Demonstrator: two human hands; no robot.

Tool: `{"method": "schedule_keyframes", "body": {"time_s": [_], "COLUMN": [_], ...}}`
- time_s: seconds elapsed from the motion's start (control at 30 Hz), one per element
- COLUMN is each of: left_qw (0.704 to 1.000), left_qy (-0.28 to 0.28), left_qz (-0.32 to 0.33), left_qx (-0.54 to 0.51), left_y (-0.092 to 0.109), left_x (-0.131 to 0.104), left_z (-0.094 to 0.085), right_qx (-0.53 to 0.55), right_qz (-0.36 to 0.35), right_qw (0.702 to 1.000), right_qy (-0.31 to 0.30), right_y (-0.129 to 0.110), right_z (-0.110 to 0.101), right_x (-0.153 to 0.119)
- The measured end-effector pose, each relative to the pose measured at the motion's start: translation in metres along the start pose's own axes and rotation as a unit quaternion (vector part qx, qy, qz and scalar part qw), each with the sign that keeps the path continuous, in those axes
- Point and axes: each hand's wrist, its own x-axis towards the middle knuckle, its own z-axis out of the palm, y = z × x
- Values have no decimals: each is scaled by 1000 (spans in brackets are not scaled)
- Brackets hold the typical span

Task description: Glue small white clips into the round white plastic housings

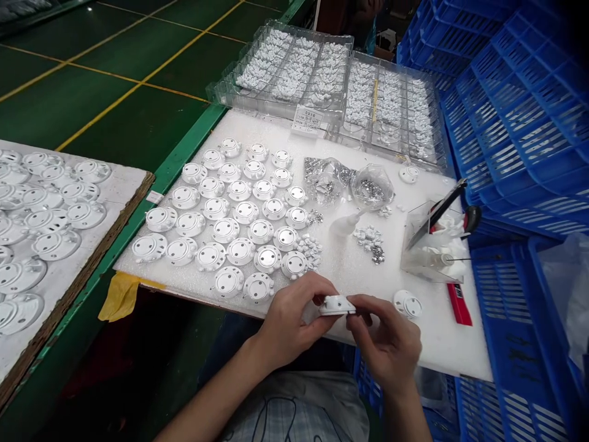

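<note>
Between my two hands, over the front edge of the white foam board (322,264), is a round white plastic part (337,305) with a small dark hole in its side. My left hand (294,313) grips its left side between thumb and fingers. On the other side, my right hand (389,337) pinches its right edge. Whether my right fingers also hold something small is hidden. Rows of similar white round parts (245,212) lie left of my hands. A pile of small white pieces (309,248) and a translucent squeeze bottle (343,227) are just beyond them.
Bags of small metal pieces (370,186) lie farther back. A clear tool box (426,252) and a red box (459,304) sit at right. Clear trays (294,67) of white pieces line the back; blue crates (519,116) stand right. Another board (124,178) with white parts is left.
</note>
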Motion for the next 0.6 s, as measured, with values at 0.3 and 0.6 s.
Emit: {"method": "schedule_keyframes", "body": {"time_s": [0.3, 0.6], "left_qw": [1000, 1000], "left_qy": [1, 9], "left_qz": [20, 13], "left_qx": [-18, -26], "left_y": [-1, -1], "left_x": [0, -2], "left_z": [0, -1], "right_qx": [-187, -376], "right_qz": [-7, -1], "right_qw": [982, 921], "right_qy": [14, -104], "right_y": [-1, 36], "right_z": [-25, -5], "right_x": [71, 94]}}
